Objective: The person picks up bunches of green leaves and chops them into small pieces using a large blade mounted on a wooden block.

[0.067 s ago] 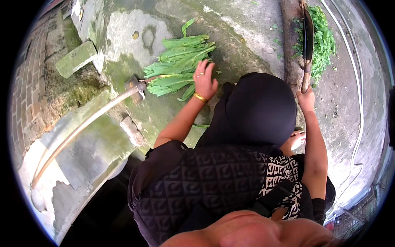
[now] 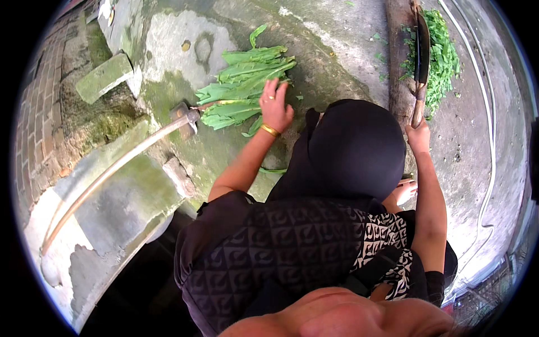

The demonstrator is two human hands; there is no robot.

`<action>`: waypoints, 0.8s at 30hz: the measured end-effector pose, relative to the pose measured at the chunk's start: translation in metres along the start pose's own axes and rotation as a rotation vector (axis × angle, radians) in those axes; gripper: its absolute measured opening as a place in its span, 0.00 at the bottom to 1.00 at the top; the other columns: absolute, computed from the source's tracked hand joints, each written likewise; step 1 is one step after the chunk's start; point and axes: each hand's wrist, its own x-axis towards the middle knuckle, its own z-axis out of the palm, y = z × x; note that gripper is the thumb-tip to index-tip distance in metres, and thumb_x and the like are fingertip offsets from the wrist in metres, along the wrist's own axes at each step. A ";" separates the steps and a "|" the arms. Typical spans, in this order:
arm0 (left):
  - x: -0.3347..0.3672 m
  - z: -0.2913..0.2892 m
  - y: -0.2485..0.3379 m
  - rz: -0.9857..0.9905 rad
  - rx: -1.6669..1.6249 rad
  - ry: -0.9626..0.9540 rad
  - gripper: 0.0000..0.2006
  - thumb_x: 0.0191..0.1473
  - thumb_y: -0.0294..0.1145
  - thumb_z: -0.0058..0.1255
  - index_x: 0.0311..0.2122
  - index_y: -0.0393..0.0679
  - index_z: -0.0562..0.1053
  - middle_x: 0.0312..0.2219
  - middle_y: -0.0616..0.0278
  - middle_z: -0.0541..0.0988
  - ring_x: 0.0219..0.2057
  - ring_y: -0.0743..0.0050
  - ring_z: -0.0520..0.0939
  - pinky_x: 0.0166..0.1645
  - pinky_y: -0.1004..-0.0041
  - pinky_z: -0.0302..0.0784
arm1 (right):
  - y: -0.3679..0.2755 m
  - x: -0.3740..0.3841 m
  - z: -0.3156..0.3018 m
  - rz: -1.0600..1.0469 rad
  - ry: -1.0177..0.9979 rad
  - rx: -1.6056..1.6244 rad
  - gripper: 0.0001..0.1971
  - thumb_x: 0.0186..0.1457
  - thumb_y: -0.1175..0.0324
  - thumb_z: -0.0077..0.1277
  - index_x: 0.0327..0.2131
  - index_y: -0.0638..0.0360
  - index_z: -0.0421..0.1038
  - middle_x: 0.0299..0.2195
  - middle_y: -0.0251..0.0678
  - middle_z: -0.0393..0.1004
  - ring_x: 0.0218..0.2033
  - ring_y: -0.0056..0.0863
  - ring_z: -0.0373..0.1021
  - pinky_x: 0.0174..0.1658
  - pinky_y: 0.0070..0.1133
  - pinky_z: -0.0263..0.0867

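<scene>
My left hand (image 2: 276, 106), with a ring and a gold bracelet, is open, its fingers stretched over the near-right ends of a pile of long green leaves (image 2: 247, 78) on the ground. Whether the fingertips press on the leaves I cannot tell. My right hand (image 2: 418, 136) is closed around the wooden handle of a long dark-bladed chopping knife (image 2: 422, 53). The blade lies lengthwise over a worn wooden board (image 2: 397, 62). Right of the blade is a heap of chopped greens (image 2: 442, 62).
A long wooden-handled hoe (image 2: 120, 157) lies at the left, its metal head beside the leaves. Farther left are a mossy stone block (image 2: 105, 78) and a brick wall (image 2: 36, 123). A white hose (image 2: 487, 106) runs along the right. Leaf scraps lie near the board.
My left hand has shifted slightly left along the leaf pile, its fingers still stretched out. The right hand and the knife have stayed almost where they were.
</scene>
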 end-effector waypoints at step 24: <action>-0.055 -0.027 -0.127 -0.179 0.445 -0.170 0.20 0.35 0.30 0.59 0.40 0.49 0.73 0.43 0.62 0.73 0.47 0.54 0.72 0.51 0.54 0.63 | 0.012 0.004 0.006 -0.049 0.027 0.102 0.21 0.47 0.67 0.57 0.44 0.68 0.70 0.30 0.50 0.78 0.31 0.40 0.77 0.39 0.32 0.71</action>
